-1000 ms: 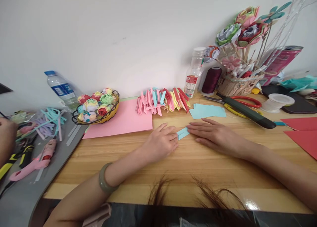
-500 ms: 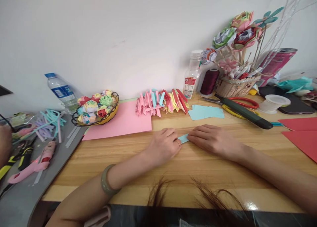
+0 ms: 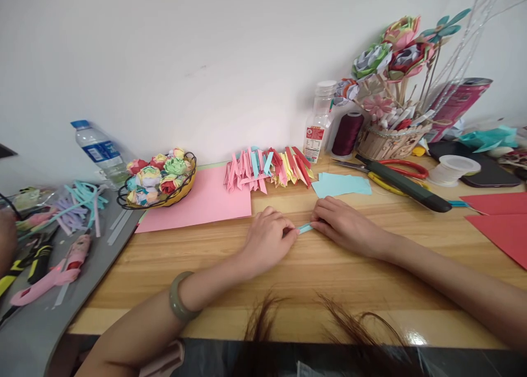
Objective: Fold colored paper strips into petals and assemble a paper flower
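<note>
A narrow light blue paper strip (image 3: pixel 305 229) spans the small gap between my hands, low over the wooden table (image 3: pixel 230 294). My left hand (image 3: pixel 269 237) pinches its left end between thumb and fingers. At the other end, my right hand (image 3: pixel 343 223) has closed fingers on the strip. Beyond my right hand lie flat light blue paper pieces (image 3: pixel 341 185). A row of folded pink, blue, yellow and red paper pieces (image 3: pixel 267 169) stands behind my hands, partly on a pink sheet (image 3: pixel 197 201).
A basket of paper flowers (image 3: pixel 162 182) and a water bottle (image 3: pixel 101 152) are at the left. Pliers and a pink glue gun (image 3: pixel 61 273) lie on a grey mat. Scissors (image 3: pixel 395 174), a thread spool (image 3: pixel 348 135) and red sheets (image 3: pixel 498 237) are at the right.
The blue strip between my hands looks narrower. My left thumb and fingers now form a pinch at its end, and my right fingers are more bent.
</note>
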`<state>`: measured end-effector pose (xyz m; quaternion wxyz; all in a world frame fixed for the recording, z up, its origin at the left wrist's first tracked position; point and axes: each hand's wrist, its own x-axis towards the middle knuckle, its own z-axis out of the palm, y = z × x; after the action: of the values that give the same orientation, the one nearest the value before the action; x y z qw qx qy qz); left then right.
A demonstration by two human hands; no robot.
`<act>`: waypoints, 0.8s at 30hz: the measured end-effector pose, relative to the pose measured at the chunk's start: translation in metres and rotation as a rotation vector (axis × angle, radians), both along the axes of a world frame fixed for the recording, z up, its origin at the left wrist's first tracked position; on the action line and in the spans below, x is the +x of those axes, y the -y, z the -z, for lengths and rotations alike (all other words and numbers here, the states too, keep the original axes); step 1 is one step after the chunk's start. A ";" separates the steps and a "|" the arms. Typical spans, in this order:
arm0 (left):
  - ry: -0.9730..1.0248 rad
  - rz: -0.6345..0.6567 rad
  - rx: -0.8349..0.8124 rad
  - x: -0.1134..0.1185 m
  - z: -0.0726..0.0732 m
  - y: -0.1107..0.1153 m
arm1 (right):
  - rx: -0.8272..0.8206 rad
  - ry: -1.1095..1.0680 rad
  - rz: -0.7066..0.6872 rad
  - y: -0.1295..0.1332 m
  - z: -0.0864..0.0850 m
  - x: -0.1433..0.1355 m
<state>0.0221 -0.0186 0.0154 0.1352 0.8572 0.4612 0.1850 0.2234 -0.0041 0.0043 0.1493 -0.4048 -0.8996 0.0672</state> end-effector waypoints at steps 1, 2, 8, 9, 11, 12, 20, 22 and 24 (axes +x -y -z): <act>0.000 -0.013 -0.006 0.000 0.001 -0.001 | -0.007 0.002 0.011 0.000 -0.001 0.000; -0.004 -0.025 -0.008 0.000 0.002 -0.001 | -0.009 0.004 0.024 0.000 -0.001 0.000; -0.030 -0.083 0.019 0.001 0.006 -0.005 | 0.019 0.031 0.107 -0.003 -0.002 0.002; -0.034 -0.088 0.019 0.000 0.006 -0.005 | 0.026 0.041 0.123 -0.004 -0.002 0.002; -0.044 -0.090 0.014 -0.001 0.007 -0.005 | 0.038 0.064 0.157 -0.004 -0.002 0.001; -0.048 -0.088 0.010 -0.002 0.007 -0.005 | 0.038 0.076 0.169 -0.004 -0.002 0.001; -0.056 -0.029 -0.011 -0.006 0.006 -0.002 | 0.003 0.075 0.219 -0.006 0.000 0.014; -0.054 -0.002 -0.020 -0.005 0.006 -0.001 | -0.002 0.061 0.209 -0.007 0.000 0.017; -0.050 0.007 -0.026 -0.005 0.006 -0.001 | -0.018 0.042 0.186 -0.008 0.001 0.019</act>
<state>0.0168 -0.0173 0.0094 0.1353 0.8615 0.4636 0.1569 0.2424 0.0041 0.0036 0.1323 -0.4890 -0.8606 0.0524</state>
